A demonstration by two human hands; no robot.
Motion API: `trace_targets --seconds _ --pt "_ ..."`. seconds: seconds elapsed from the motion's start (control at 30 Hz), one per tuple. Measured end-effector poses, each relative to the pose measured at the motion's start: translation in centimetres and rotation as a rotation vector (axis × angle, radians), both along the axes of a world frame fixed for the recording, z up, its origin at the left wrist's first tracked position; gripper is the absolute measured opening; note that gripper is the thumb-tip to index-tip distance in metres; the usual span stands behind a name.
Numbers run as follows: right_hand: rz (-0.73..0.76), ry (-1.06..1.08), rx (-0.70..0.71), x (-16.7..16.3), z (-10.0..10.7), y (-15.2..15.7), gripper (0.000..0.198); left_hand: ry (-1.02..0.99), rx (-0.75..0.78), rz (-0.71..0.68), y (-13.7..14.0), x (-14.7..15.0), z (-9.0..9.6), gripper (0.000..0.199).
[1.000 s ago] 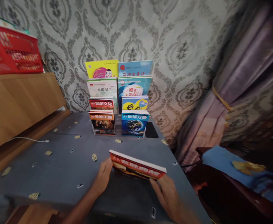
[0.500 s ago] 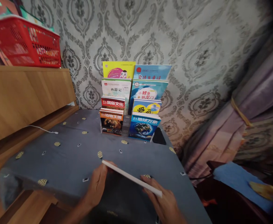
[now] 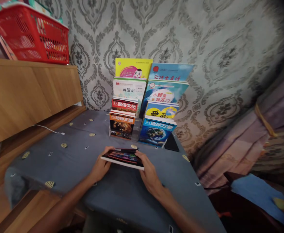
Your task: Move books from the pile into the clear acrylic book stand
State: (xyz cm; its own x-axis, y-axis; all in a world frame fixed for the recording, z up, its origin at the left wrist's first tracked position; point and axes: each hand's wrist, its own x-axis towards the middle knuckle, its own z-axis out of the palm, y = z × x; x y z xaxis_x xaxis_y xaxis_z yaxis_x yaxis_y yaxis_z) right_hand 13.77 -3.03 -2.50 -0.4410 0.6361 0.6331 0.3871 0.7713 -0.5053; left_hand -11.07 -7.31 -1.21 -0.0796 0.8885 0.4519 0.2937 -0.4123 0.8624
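A thin book with a dark, colourful cover [image 3: 124,156] is held over the near part of the table, tilted so its white page edge faces me. My left hand [image 3: 102,164] is closed on its left end. On the right end, my right hand [image 3: 148,169] grips it with the thumb on top. Beyond it stands a tiered rack of books, with a lion-cover book [image 3: 121,125] at front left and a blue earth-cover book [image 3: 156,132] at front right. Behind these rise a white book [image 3: 128,89], a yellow book [image 3: 133,66] and several others.
A grey patterned cloth covers the table [image 3: 76,158]. A black phone-like slab [image 3: 172,143] lies right of the rack. A white cable [image 3: 49,129] runs in from the wooden cabinet [image 3: 32,100], which bears a red basket [image 3: 35,35]. Blue cloth [image 3: 258,194] lies at right.
Both hands have moved the book forward, towards the rack. It was seen edge-on before; now it is tipped so its colourful cover shows. The view has shifted slightly.
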Motion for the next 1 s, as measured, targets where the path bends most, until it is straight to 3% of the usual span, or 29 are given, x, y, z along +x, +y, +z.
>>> trace_targets --seconds 0.23,0.37,0.73,1.0 --pt "-0.001 0.085 0.004 -4.1 0.8 3.4 0.055 -0.33 0.128 0.091 3.8 -0.4 2.8 0.038" --pt "-0.016 0.127 0.033 -5.4 1.7 4.8 0.053 -0.39 0.18 0.14 5.3 -0.2 3.8 0.043" --pt "-0.045 0.174 0.048 -6.5 2.4 6.8 0.054 -0.374 0.225 0.142 7.9 -0.5 4.2 0.055" --pt "-0.108 0.24 0.096 -7.2 4.2 8.1 0.039 -0.114 0.298 0.259 10.3 -1.4 4.1 0.045"
